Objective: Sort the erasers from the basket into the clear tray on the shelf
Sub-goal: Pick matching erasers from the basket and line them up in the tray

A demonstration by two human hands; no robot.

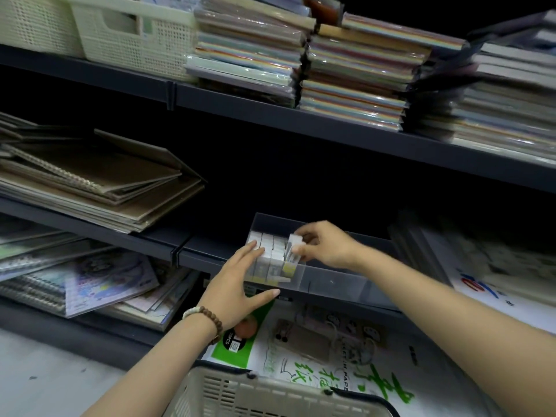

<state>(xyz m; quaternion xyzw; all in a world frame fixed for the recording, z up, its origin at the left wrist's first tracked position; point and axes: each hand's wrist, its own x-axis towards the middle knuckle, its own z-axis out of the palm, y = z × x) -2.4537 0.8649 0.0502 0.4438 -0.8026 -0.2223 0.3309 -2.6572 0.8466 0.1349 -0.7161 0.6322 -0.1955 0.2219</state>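
We pinch a white wrapped eraser (293, 246) in the right hand (326, 246). The left hand (237, 281) lays straight, unclenched fingers (251, 252) against the eraser row (270, 257) in the clear plastic tray (331, 284), likely to stop it toppling.

pretty dim overall, shelf (301, 115) recesses pitch black, glare on plastic-wrapped paper stacks (246, 55), motion blur + fisheye warp at edges
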